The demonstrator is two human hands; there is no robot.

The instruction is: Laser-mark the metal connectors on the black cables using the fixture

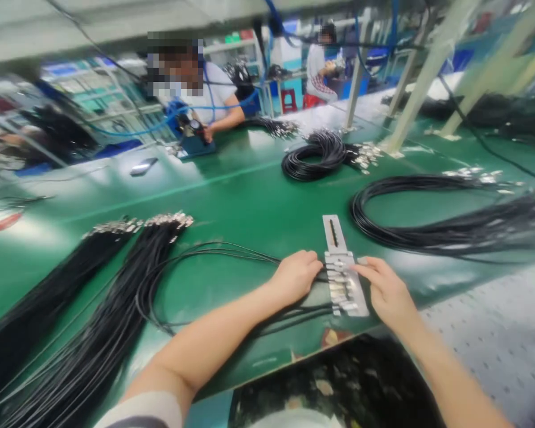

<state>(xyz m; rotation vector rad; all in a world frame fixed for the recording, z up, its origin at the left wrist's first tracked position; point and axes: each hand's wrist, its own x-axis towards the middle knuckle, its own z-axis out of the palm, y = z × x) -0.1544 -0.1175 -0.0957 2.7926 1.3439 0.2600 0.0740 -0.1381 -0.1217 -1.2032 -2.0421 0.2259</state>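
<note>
Green bench, metal jig between both hands' fingers, fingertips pressing cable ends

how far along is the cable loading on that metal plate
Done: several connector ends sit in a row on the metal jig. In hand: the left hand presses the cables beside it, and the right hand steadies its edge. Left: a large bundle lies on the green table.
</note>
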